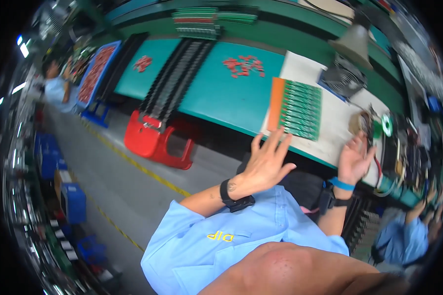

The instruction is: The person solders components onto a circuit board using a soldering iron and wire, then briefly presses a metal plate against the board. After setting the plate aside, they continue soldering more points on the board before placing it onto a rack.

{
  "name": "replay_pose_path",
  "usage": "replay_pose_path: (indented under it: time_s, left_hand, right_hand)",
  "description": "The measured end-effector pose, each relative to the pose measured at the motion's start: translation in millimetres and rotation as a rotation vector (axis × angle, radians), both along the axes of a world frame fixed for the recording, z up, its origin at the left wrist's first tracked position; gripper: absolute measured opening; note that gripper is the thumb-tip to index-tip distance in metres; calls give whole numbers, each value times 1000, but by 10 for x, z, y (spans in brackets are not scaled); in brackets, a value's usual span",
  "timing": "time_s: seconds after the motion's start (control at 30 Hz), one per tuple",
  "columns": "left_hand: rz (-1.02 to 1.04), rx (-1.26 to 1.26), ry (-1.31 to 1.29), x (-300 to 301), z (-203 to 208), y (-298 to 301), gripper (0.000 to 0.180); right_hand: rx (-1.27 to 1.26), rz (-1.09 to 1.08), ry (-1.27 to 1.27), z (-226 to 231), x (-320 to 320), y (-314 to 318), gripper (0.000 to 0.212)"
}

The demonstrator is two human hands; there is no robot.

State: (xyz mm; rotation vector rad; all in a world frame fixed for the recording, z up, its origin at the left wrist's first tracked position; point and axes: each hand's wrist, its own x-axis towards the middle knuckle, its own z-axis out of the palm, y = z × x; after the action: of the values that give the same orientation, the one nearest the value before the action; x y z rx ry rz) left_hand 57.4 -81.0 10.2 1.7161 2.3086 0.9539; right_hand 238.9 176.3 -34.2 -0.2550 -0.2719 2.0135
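Observation:
My left hand (pixel 267 164) is open with its fingers spread, at the near edge of the bench. Its fingertips are by the lower edge of a panel of green circuit boards (pixel 302 110). The panel shows a row of silvery parts and has an orange strip (pixel 276 104) along its left side. My right hand (pixel 354 160) is further right, palm showing and fingers apart. Just past its fingertips are a brownish round item (pixel 361 121) and a dark, slim thing whose kind I cannot make out. I see nothing plainly held in either hand.
A green spool (pixel 387 125) and tangled tools lie at the right. A small fan (pixel 347 78) stands behind the panel. Red parts (pixel 243 65) lie on the green mat (pixel 216 98). A black rack (pixel 179 73) crosses the bench above a red stool (pixel 150 140). Co-workers sit at both sides.

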Motion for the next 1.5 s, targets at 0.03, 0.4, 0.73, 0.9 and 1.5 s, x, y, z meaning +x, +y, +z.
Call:
replay_pose_path:
  time_s: [0.03,0.4,0.73,0.9,1.5]
  left_hand:
    - [-43,-4,-14,9,3,5,77]
    - [24,127,-126,-684,384,206,74]
    - [330,461,-1423,-2605,728,1825,88]
    - [605,515,-1546,-3617,644,2596,87]
    - [593,-264,23,-4629,29,3329,34]
  right_hand:
    - [-4,-43,-14,31,17,-37,54]
    - [468,-70,-587,257,-71,-383,35]
    - [840,-154,-1071,73,-165,-393,35]
    - [871,-105,-1125,156,-183,-410,35]
    - [965,-50,-1156,218,-127,-367,34]
